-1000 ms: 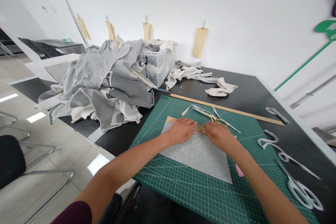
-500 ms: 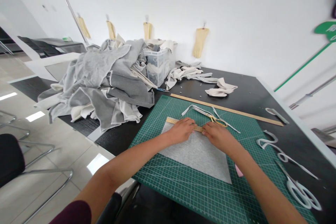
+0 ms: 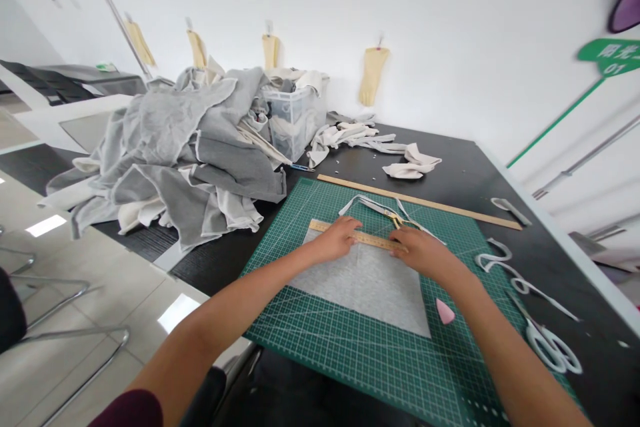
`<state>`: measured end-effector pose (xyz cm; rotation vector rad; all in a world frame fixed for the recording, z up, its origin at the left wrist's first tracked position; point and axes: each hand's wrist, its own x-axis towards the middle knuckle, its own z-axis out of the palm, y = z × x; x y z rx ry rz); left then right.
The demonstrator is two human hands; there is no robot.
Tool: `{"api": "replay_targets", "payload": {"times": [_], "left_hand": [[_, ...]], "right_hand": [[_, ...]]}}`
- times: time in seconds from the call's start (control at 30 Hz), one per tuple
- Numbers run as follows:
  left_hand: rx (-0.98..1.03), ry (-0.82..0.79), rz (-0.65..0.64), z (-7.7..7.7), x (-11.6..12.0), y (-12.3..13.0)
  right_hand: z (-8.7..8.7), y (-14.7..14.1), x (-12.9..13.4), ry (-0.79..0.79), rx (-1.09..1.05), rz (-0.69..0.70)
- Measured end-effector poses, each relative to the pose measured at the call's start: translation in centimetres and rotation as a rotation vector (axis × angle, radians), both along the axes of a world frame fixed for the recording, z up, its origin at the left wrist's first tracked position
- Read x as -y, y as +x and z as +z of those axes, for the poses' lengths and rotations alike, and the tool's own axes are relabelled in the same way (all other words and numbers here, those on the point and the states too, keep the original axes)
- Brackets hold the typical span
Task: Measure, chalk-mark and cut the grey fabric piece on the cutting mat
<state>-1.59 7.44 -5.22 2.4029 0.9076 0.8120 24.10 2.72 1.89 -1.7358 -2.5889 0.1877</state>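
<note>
On the green cutting mat [image 3: 320,340] lies a flat piece of light grey fabric [image 3: 370,290]. A short wooden ruler [image 3: 374,239] runs across its far edge. The fingers of my left hand [image 3: 336,242] are closed about the ruler left of its middle. Toward its right end, my right hand [image 3: 423,252] grips it with fingers and thumb, partly hiding that end. Just beyond my hands are gold-handled scissors [image 3: 395,217] with a thin fabric strip [image 3: 357,199] around them. A pink piece of tailor's chalk [image 3: 445,311] rests right of the fabric, near my right forearm.
A long wooden ruler [image 3: 415,201] lies along the mat's far edge. White-handled scissors [image 3: 553,345] and a curled strip [image 3: 520,285] are at the right. Grey cloth [image 3: 170,127] is heaped at the left, beside a clear plastic bin [image 3: 293,117]. Scraps [image 3: 413,163] lie behind.
My hands have moved a little apart along the ruler, showing more of it between them. The view has shifted, and the pink chalk now shows fully beside my right forearm.
</note>
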Motion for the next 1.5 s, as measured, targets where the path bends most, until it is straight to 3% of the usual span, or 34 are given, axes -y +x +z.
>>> {"api": "replay_targets", "payload": {"times": [0.1,0.3,0.67,0.9,1.13,1.5], "left_hand": [[0.005,0.001,0.005,-0.3,-0.1,-0.1],[0.008,0.015,-0.065,-0.1,-0.2,0.0],[0.031,0.020,-0.092,0.2,0.0,0.0],[0.044,0.010,-0.102,0.4,0.2,0.0],[0.051,-0.010,-0.094,0.3,0.3,0.0],[0.044,0.010,-0.087,0.5,0.4,0.2]], "right_hand": [[0.5,1.5,0.1,-0.093,0.029,-0.076],[0.6,3.3,0.1,-0.132,0.055,-0.165],[0.3,4.6,-0.5,-0.225,-0.010,-0.207],[2.1,8.4,-0.1,-0.333,0.072,-0.430],[1.8,5.8,2.8,-0.636,0.082,-0.458],[3.3,4.1,4.6,-0.657,0.112,-0.496]]}}
